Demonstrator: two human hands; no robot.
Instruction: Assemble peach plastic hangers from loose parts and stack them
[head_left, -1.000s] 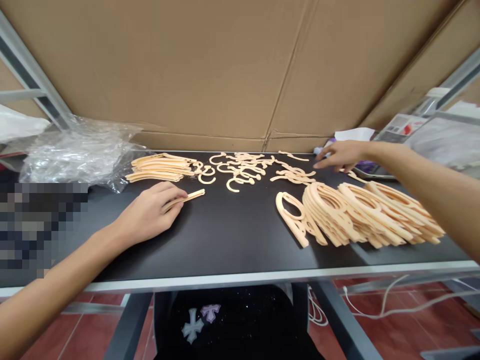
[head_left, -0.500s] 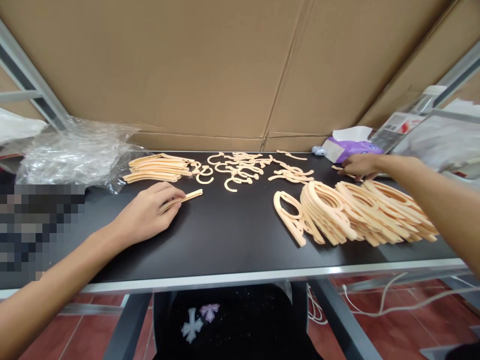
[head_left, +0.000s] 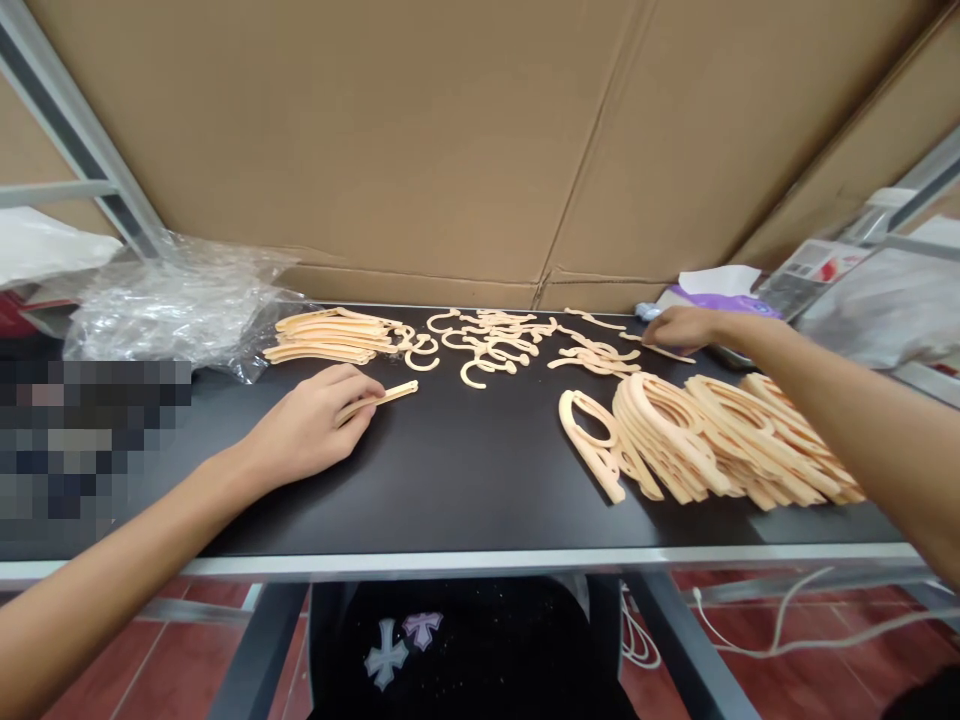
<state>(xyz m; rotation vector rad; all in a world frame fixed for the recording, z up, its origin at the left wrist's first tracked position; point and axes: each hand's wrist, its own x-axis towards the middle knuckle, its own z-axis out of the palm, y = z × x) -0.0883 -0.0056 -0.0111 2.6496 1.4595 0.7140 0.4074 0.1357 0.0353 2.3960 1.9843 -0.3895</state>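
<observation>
In the head view, take the middle of the black table as your clock centre. Its pale near edge runs across 6 o'clock, and a cardboard wall bounds it at 12. Your widest stretch of bare surface reaches from the centre to 6, between your left hand and the looped cream pieces piled at 3. Your left hand rests at 9, grasping a slim cream strip between thumb and fingers, its free end pointing to about 2. Room tightens beyond it: a stack of cream arms lies at 10, with a clear plastic bag just outside it, and loose hooks are spread at 12.

Your right hand is at 2, fingers down at a thin cream piece; you cannot tell from here whether they are closed around it. Just inside lie short curved pieces; a purple packet stands behind your wrist.

Against half a second ago, your right hand has come inward and the thin piece with it, now near the curved pieces. Your left hand keeps its place and its hold on the strip.
</observation>
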